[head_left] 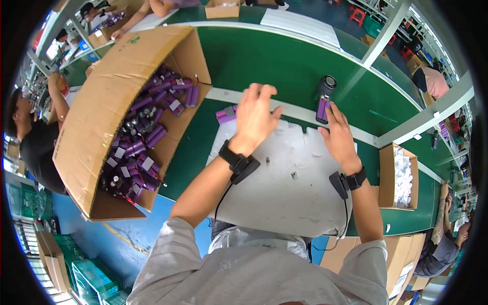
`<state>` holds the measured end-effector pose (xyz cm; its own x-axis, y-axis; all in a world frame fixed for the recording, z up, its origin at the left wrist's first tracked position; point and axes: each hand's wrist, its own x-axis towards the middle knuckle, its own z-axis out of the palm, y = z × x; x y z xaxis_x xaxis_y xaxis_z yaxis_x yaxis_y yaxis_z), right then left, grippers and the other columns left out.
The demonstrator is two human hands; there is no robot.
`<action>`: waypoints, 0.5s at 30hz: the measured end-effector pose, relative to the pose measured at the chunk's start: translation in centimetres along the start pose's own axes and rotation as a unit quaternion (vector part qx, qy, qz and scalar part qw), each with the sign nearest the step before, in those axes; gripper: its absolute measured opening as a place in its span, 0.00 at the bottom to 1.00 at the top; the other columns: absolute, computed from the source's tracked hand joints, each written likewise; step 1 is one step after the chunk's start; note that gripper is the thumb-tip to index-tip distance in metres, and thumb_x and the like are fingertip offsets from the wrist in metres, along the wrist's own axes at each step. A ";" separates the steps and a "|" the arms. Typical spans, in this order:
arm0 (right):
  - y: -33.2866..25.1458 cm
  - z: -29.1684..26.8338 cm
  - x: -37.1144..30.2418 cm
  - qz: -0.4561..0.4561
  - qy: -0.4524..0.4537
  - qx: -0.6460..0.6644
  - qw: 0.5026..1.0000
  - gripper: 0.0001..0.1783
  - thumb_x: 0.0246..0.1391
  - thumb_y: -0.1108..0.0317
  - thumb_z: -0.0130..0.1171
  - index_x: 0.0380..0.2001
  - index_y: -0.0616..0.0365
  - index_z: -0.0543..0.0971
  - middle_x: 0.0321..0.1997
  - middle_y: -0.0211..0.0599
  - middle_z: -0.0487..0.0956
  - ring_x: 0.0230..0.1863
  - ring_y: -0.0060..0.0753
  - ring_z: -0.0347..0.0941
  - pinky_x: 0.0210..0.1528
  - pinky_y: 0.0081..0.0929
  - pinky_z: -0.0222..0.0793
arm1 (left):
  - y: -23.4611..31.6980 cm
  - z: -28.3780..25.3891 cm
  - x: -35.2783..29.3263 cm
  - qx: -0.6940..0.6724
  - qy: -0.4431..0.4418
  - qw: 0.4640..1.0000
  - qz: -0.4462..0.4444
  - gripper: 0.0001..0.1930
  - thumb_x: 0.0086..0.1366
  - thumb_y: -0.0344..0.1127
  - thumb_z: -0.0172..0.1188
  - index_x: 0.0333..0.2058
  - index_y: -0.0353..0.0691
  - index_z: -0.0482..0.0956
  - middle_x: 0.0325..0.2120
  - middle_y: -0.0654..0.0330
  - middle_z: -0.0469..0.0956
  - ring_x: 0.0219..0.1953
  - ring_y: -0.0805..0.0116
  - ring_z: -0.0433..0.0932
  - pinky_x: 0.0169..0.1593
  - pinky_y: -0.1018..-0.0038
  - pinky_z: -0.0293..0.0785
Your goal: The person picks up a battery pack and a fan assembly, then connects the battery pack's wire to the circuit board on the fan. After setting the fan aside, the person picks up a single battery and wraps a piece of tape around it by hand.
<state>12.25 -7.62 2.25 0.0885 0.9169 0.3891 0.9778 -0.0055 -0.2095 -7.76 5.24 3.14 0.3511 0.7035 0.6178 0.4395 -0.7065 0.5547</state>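
Observation:
My left hand is raised over the far part of a pale grey work mat, fingers apart and nothing in them. Just left of it lies a purple battery pack, partly hidden behind the wrist. My right hand has its fingers stretched toward another purple battery pack. The index fingertip is at that pack's side, and whether it touches I cannot tell. Directly behind this pack is a black cylindrical device with a round end.
A big cardboard box tipped on its side at the left holds many purple battery packs with wires. To the right stands a small carton of white paper pieces. A green panel rises behind the bench. Other people work around it.

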 end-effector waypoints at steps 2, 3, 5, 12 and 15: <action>-0.2 -0.1 0.6 0.021 0.060 0.023 0.998 0.26 0.47 0.71 0.64 0.51 0.66 0.72 0.56 0.50 0.71 0.49 0.47 0.71 0.52 0.37 0.69 | -2.2 -1.8 0.2 0.117 -0.045 0.992 -0.003 0.19 0.51 0.33 0.65 0.44 0.40 0.77 0.37 0.49 0.76 0.39 0.49 0.76 0.45 0.62 0.73; -0.8 0.0 -0.1 0.020 0.067 0.029 0.997 0.26 0.47 0.71 0.64 0.51 0.66 0.72 0.56 0.50 0.71 0.49 0.47 0.71 0.52 0.37 0.69 | -3.4 -2.5 -0.3 0.223 -0.100 0.969 -0.022 0.22 0.49 0.32 0.66 0.45 0.41 0.77 0.36 0.50 0.76 0.37 0.47 0.76 0.46 0.62 0.73; -2.2 0.3 -1.6 0.090 -0.113 0.277 0.950 0.19 0.51 0.73 0.61 0.47 0.64 0.75 0.48 0.42 0.76 0.39 0.34 0.75 0.40 0.27 0.73 | -7.3 -3.6 -0.4 0.174 -0.203 0.962 -0.058 0.22 0.49 0.33 0.66 0.46 0.42 0.77 0.37 0.50 0.76 0.37 0.46 0.76 0.46 0.62 0.73; 0.0 3.6 -3.7 0.065 -0.011 0.424 0.903 0.13 0.56 0.69 0.58 0.44 0.63 0.75 0.37 0.33 0.77 0.28 0.20 0.72 0.28 0.17 0.68 | -5.2 -4.2 0.6 0.098 -0.241 0.962 -0.078 0.25 0.50 0.32 0.65 0.50 0.41 0.76 0.37 0.53 0.76 0.34 0.58 0.79 0.42 0.67 0.75; -0.2 2.9 -3.5 0.108 -0.010 0.509 0.854 0.15 0.60 0.65 0.55 0.48 0.61 0.72 0.35 0.32 0.76 0.28 0.20 0.72 0.27 0.17 0.67 | -0.5 -2.0 1.2 -0.059 -0.183 0.978 -0.087 0.26 0.49 0.32 0.65 0.50 0.37 0.75 0.35 0.51 0.75 0.34 0.60 0.79 0.40 0.67 0.74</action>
<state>11.16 -9.66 -1.65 0.2323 0.9449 0.2305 0.2664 0.1661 -0.9494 -9.24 6.26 4.74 0.5605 0.7796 0.2794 0.4289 -0.5619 0.7074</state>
